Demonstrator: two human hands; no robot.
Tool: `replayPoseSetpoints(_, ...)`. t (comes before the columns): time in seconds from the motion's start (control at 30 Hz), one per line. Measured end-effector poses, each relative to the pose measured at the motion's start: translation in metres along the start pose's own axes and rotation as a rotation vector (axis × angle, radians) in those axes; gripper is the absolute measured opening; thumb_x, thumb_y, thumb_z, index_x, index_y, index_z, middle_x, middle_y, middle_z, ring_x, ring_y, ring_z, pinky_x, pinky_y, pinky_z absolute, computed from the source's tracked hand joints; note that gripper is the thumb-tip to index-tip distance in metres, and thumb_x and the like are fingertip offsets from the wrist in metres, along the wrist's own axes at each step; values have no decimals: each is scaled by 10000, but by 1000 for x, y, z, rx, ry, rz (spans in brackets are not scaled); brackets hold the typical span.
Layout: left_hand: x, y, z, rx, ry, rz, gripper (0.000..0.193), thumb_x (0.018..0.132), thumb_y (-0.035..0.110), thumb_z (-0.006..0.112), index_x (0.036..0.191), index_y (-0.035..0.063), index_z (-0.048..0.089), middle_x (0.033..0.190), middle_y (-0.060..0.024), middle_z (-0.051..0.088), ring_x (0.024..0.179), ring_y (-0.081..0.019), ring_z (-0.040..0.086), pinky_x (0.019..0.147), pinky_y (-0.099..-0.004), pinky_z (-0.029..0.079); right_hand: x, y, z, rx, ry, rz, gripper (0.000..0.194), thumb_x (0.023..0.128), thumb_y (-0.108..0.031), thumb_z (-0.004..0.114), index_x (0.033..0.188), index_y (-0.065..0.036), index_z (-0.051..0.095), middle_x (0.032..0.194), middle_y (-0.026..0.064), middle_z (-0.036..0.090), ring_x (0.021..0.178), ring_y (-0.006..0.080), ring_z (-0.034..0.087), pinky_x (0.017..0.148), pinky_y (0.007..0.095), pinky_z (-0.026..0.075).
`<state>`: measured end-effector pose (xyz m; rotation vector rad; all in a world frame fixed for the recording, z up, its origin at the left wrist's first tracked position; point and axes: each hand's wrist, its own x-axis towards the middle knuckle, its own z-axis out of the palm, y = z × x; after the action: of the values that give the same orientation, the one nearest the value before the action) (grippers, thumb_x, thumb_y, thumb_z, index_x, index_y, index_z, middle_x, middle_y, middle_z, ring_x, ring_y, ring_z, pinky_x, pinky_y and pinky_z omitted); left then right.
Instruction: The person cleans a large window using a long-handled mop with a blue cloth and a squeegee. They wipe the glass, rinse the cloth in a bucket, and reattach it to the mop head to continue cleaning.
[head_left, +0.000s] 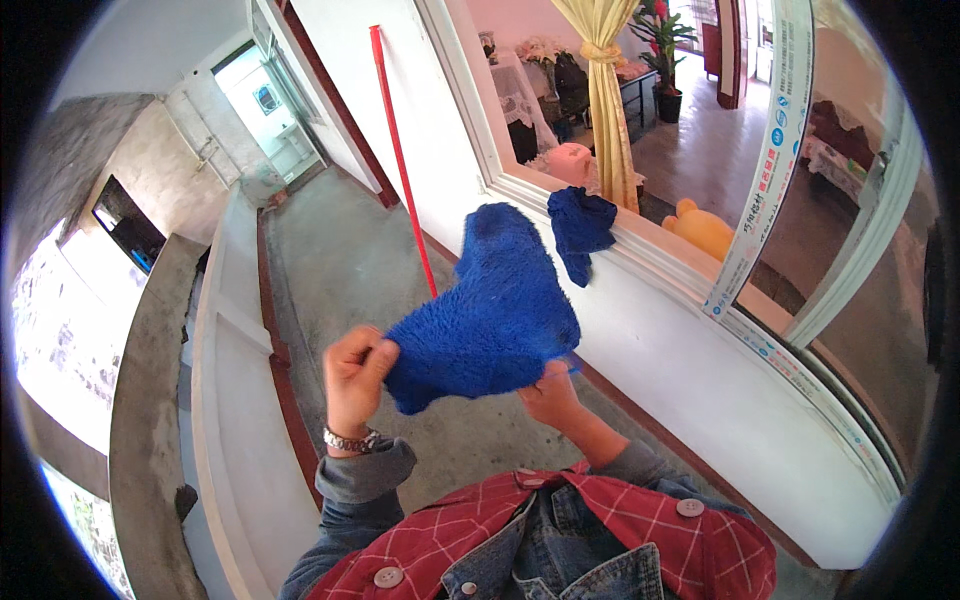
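Note:
A fluffy blue cloth (487, 322) hangs spread in the air between my hands. My left hand (358, 379) pinches its left corner between thumb and fingers, with a metal watch band at the wrist. At the cloth's lower right edge my right hand (551, 394) grips it; part of those fingers is behind the fabric. A second, crumpled dark blue cloth (580, 229) lies on the window sill and droops down over the wall, apart from the held one.
A red pole (397, 142) leans against the white wall, its lower end hidden by the cloth. To the right is a sliding window frame (772, 165) with a tied yellow curtain (602, 97) inside. A low white parapet (240, 360) runs along the left of the concrete walkway (337, 232).

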<state>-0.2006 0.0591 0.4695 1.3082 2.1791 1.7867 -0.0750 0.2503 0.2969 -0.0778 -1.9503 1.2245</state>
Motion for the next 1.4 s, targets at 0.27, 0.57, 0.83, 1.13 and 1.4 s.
replayPoseSetpoints(0.27,-5,-16,-14,12,-472,-144,178,887,136,621,992,-5,649,863,-42,631,773,-110,576,683,-250,463,-4,28,12,312,-35,105,434,825,-203,643,1238,-124,532,1186,115,585,1138,262,530,980,407,390)
replayPoseSetpoints(0.57,73,-33,11,-455,-153,-198,464,987,368,435,1232,-10,543,1119,-67,617,965,-152,581,821,-285,468,-29,14,-7,81,-57,134,448,833,-210,636,1253,-112,516,1214,121,563,1159,268,511,997,405,375)
replayPoseSetpoints(0.83,96,-54,23,-520,-409,-328,342,975,297,493,1064,-3,632,962,-18,651,845,-71,568,758,-231,455,-30,7,-22,-10,-29,155,460,841,-217,630,1267,-102,502,1239,127,544,1177,274,495,1011,404,363)
replayPoseSetpoints(1.13,101,-33,1,-671,34,-218,89,832,99,589,768,47,621,693,15,584,613,-82,513,555,-216,380,-18,7,-27,-82,-9,147,474,849,-225,624,1283,-90,485,1268,133,522,1198,279,477,1028,403,348)
replayPoseSetpoints(1.4,64,-45,20,-293,-11,-171,160,897,129,544,792,32,616,766,13,584,714,-85,520,677,-227,417,-14,10,-27,-138,14,130,488,857,-232,618,1297,-80,471,1293,138,503,1216,285,461,1043,401,336)
